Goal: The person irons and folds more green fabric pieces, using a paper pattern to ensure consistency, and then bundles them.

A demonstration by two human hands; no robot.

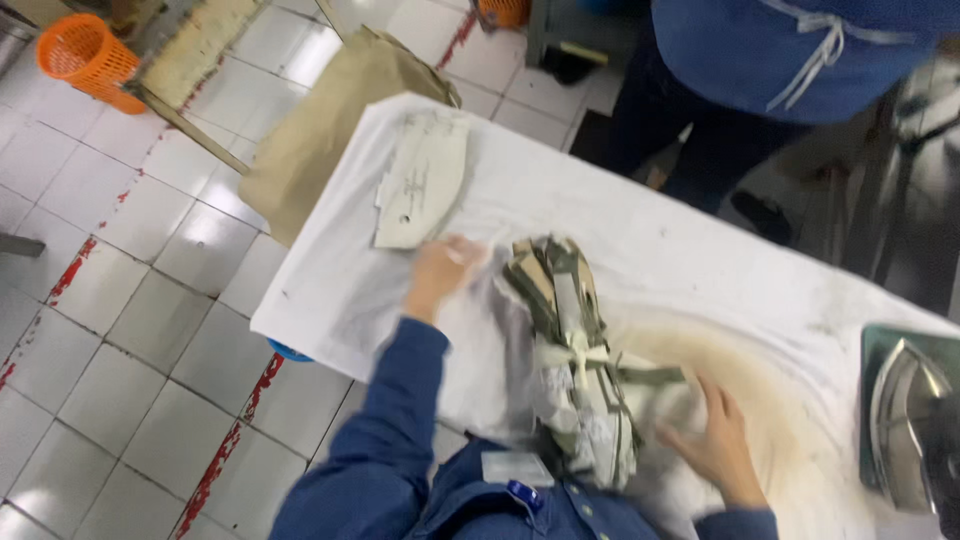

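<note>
A tied bundle of flat cut pieces (pixel 575 360), beige and olive with a pale strip knotted round its middle, lies on the white-covered bench (pixel 700 240), running from the middle of the cloth toward the person's chest. The left hand (pixel 440 270) rests on the cloth just beside the far end of the bundle, at its left; the fingers look loosely curled with some white cloth bunched under them, though motion blur makes it hard to tell whether they actually grip it. The right hand (pixel 715 440) lies on the other side, close to the near end of the bundle, fingers spread and open, flat on the cloth and holding nothing; its fingertips reach the loose ends of the olive strips that stick out sideways. So the bundle sits between the two hands, nearer to the person than the left hand is.

Farther along the bench, beyond the left hand, a pale card pattern piece (pixel 420 180) lies flat near the corner. A brown stain (pixel 760 400) spreads over the cloth by the right hand. At the right edge stands a metal iron (pixel 905 420) on a greenish tray. Another person in blue clothing (pixel 790 50) stands across the bench. An orange basket (pixel 85 60) sits on the tiled floor, well apart.
</note>
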